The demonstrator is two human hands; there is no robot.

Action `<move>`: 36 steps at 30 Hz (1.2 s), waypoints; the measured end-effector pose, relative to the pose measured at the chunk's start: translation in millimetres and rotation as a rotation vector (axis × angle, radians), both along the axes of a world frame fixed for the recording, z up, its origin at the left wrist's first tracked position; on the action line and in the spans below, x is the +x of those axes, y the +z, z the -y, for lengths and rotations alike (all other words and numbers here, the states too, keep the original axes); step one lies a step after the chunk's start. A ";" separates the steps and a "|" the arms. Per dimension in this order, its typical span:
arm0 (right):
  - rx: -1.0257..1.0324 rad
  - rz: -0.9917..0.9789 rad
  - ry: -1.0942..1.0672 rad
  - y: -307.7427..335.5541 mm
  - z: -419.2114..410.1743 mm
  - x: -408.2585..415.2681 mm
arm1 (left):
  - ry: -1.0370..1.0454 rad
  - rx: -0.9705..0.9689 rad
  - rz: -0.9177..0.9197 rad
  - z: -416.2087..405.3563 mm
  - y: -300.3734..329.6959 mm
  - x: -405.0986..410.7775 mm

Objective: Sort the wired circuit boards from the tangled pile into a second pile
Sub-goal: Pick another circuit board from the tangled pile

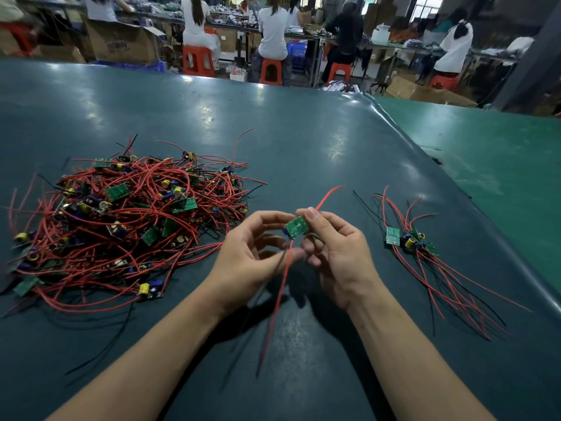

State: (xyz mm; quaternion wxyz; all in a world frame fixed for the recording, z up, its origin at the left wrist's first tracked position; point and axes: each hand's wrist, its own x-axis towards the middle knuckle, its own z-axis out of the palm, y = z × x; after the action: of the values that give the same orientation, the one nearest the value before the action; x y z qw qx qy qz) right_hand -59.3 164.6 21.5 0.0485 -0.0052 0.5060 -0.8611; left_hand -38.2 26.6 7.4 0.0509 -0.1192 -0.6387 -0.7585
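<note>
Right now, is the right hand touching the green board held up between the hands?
Touching. The head view shows the right hand pinching the green board, its thumb lying across the board's right edge, above the table.

The underside of the circuit board [297, 227] is hidden between the right hand [337, 250] and the left hand [252, 253]; its components cannot be identified. Below the left hand, the red wire [280, 287] and black wire [267, 296] are motion-blurred, and their ends are indistinct. Left of the left hand, the tangled pile [127, 226] conceals its lower boards under wires, and board count cannot be determined. Both forearms are cut off by the bottom edge. Beyond the hands, the seated people [273, 28] are blurred.
</note>
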 end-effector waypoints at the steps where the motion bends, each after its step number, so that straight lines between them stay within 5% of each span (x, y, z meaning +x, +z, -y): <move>1: -0.007 -0.001 0.013 -0.3 0.5 0.6 | 0.027 -0.037 -0.027 -1.9 0.0 1.7; 8: 0.124 -0.017 -0.024 -2.2 -1.5 -1.4 | 0.251 -0.128 -0.181 -4.5 1.2 3.4; 16: 0.022 0.038 -0.301 0.2 -26.1 -18.4 | 0.321 -0.147 -0.329 -8.1 -1.4 6.4; 27: 0.540 -0.117 -0.515 -12.2 -31.4 -23.1 | 0.305 -0.233 -0.411 -5.2 -5.7 5.7; 33: 0.465 -0.077 -0.619 -11.9 -34.9 -26.6 | 0.306 -0.232 -0.421 -4.6 -6.4 6.2; 36: 0.243 0.048 -0.623 -9.6 -34.1 -26.9 | 0.313 -0.203 -0.412 -6.0 -5.4 7.5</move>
State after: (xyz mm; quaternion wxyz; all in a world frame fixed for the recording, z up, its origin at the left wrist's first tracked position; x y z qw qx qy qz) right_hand -86.2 198.6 11.9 -0.2050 0.1759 0.5809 -0.7679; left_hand -30.7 32.5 2.0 0.2844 -0.1753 -0.6983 -0.6331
